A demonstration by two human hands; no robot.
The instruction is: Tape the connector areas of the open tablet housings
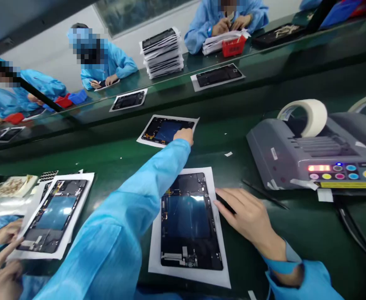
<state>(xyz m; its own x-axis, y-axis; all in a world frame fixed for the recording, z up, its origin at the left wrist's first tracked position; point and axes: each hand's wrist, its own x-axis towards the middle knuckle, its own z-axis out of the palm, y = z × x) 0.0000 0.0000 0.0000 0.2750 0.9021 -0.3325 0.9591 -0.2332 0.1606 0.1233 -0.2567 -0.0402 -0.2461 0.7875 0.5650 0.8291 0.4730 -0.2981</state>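
One opened tablet [166, 130] lying farther across green bench [214, 154], left hand [184, 136] resting curled at its right end, hold untellable; right hand [248, 214] pinching dark tool [226, 203] beside nearer tablet [186, 216]. Both probably handling light, stiff, fragile; rims offering safest hold.

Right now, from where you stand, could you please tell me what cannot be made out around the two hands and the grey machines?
All in the head view:
Near device: upper left corner hidden by the left sleeve.
Far device: lower right corner hidden by the left hand.
Dark object: mostly hidden by the right hand.
Red display: digits too blurred.
Farther grey machine: cut off by the right edge.
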